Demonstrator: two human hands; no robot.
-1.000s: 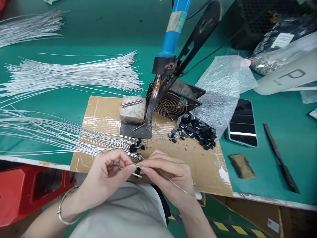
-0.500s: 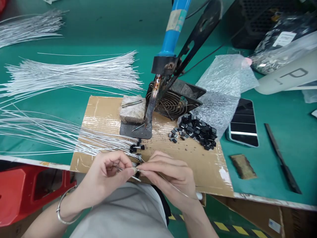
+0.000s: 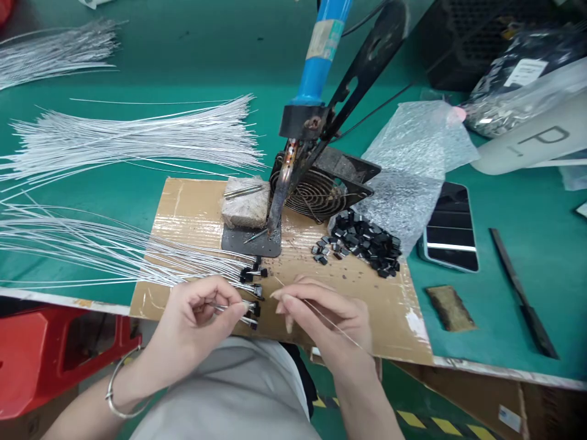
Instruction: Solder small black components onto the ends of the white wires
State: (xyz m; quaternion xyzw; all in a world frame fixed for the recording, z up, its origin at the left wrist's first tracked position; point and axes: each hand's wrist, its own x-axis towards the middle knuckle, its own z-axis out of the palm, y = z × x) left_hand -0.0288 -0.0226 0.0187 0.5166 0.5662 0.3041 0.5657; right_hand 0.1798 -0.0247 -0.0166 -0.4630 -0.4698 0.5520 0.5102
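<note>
My left hand (image 3: 197, 324) is closed in a pinch near the front edge of the cardboard, on a thin grey-white cable whose end lies among black connectors (image 3: 255, 308). To its right, my right hand (image 3: 337, 318) has thumb and forefinger pressed together on a thin strand of solder wire (image 3: 331, 322), which runs back over the palm. Beyond the hands, a blue-handled soldering iron (image 3: 316, 67) is clamped in a black stand (image 3: 362, 79), tip pointing down at a small dark plate (image 3: 270, 245). Left of it, cables (image 3: 192, 256) with black connectors on their ends lie on the cardboard (image 3: 302, 263).
A pile of small black connectors (image 3: 367, 241) lies beside a fan (image 3: 316, 192) and bubble wrap (image 3: 413, 159). Bundles of cut cables (image 3: 137, 137) lie at left. On the right are a phone (image 3: 450, 226), a brown pad (image 3: 450, 308) and a black-handled tool (image 3: 523, 293).
My right hand has moved right, away from my left hand, carrying the solder wire. My left hand has shifted slightly left, keeping its pinch on the cable.
</note>
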